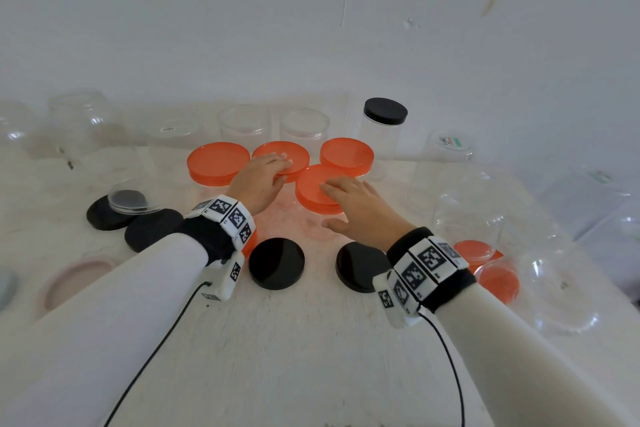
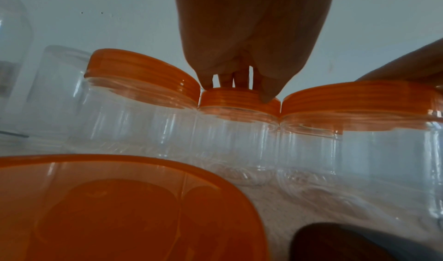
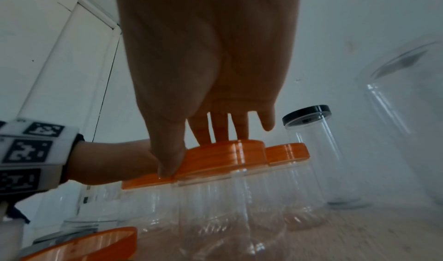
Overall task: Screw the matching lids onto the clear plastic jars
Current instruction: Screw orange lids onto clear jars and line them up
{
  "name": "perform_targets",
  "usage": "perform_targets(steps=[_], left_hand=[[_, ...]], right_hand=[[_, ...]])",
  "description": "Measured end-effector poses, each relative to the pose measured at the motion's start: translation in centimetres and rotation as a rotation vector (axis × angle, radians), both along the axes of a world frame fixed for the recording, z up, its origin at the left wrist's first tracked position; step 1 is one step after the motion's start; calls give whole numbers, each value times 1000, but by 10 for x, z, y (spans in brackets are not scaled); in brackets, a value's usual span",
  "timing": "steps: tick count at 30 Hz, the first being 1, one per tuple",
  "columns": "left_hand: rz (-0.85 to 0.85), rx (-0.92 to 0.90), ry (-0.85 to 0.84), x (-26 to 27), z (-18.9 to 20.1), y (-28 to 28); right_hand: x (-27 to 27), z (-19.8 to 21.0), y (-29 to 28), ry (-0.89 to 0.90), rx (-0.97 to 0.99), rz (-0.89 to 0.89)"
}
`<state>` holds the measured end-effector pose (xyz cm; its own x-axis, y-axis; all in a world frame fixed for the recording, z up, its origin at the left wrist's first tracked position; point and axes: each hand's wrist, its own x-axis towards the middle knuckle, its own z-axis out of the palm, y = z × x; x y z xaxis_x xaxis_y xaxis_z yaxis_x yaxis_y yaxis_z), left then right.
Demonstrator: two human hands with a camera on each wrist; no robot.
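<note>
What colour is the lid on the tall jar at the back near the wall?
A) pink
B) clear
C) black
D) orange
C: the tall clear jar standing at the back by the wall carries a black lid, while the four shorter jars in front of it have orange lids.

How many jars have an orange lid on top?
4, standing together mid-table: the far-left jar, one under the left hand, one under the right hand, and the far-right jar. Loose orange lids lie elsewhere; more may be hidden.
</note>
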<state>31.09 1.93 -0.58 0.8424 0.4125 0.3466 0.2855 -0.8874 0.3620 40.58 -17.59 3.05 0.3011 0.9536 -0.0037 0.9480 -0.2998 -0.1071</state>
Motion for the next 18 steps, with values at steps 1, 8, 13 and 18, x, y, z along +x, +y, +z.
perform_targets(steps=[1,8,13,18], left_hand=[[-1,6,6,0,1,-1],[-5,6,148,3,11,1],[45,-46,178,7,31,-6],[-126,84,-187,8,46,-60]], right_hand=[[-2,0,-6,18,-20,-14],[-12,9,-73,48,68,-108],[-9,20,-138,18,162,-246],[1,27,-199,-18,315,-433]])
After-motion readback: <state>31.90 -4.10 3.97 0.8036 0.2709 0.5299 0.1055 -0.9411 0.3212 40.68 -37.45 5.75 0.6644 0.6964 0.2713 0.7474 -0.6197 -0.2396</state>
